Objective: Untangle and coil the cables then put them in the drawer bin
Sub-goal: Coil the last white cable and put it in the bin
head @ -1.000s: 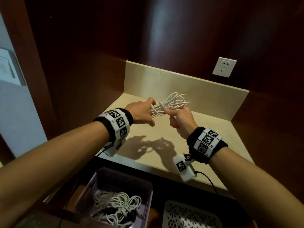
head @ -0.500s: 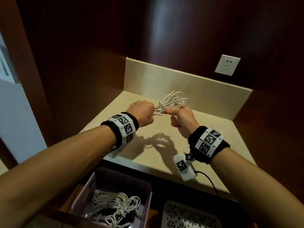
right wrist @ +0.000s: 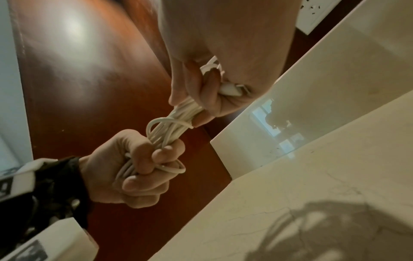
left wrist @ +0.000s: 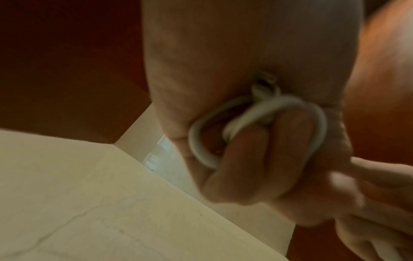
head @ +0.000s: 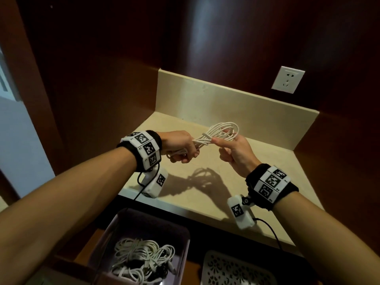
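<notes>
1. The left hand (head: 181, 146) is gripping one end of the thin white coiled cable bundle (head: 218, 133), its fingers (right wrist: 143, 176) curling tightly around the gathered strands.
2. The right hand (head: 236, 150) is pinching the bundle just beyond the left fingers, thumb and forefinger clamping on the strands near a single turn that is wrapping around the middle.
3. The bundle's looped end is fanning out past the right fingertips, above the pale beige stone countertop (head: 267, 161).
4. A white plug end (right wrist: 231, 90) is sitting inside the right palm.
5. Below both hands, a grey plastic drawer bin (head: 181, 233) is holding more white coiled cables (head: 141, 258).
</notes>
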### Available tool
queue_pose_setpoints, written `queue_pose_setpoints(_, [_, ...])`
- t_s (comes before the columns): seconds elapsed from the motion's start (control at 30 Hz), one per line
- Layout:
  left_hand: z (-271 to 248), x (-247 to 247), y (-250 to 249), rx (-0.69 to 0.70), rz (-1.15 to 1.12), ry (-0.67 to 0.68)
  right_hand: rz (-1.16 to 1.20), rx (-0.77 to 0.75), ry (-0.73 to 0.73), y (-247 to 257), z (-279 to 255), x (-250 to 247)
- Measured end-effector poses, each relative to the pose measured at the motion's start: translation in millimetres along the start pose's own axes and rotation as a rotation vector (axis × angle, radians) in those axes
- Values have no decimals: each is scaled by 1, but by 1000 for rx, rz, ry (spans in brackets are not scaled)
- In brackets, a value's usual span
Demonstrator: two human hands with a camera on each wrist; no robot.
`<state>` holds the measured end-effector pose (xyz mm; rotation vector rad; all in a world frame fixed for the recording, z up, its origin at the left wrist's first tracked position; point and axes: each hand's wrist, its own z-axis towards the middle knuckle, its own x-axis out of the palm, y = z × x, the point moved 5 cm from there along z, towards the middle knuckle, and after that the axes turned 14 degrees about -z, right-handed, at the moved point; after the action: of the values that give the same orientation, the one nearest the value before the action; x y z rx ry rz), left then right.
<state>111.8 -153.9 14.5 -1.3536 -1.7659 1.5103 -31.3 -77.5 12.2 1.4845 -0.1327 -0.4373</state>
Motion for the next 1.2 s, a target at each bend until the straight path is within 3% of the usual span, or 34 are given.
queue_pose_setpoints(0.1, [2, 1, -3, -10, 157, -20, -60, 17, -72, -4, 2, -4])
queue_pose_setpoints(0.23, [6, 6, -13, 132, 601, -245, -59, 61, -169, -9, 4, -10])
queue_pose_setpoints(0.37, [3, 11, -19, 258, 762, -336, -82, 89, -167, -5, 5, -12])
queue_pose_setpoints(0.67, [6, -1, -11, 239, 414, -464, -119, 70, 17, 2, -3, -14])
queue_pose_setpoints(0.73, [10, -3, -9, 213, 338, -460, -119, 79, 0, 0, -1, -19])
queue_pose_setpoints(0.97, [23, 6, -8, 194, 117, -308, -123, 38, -47, -1, 1, -31])
queue_pose_setpoints(1.2, [26, 22, -11, 142, 41, -172, -158, 2, -33, 0, -2, -36])
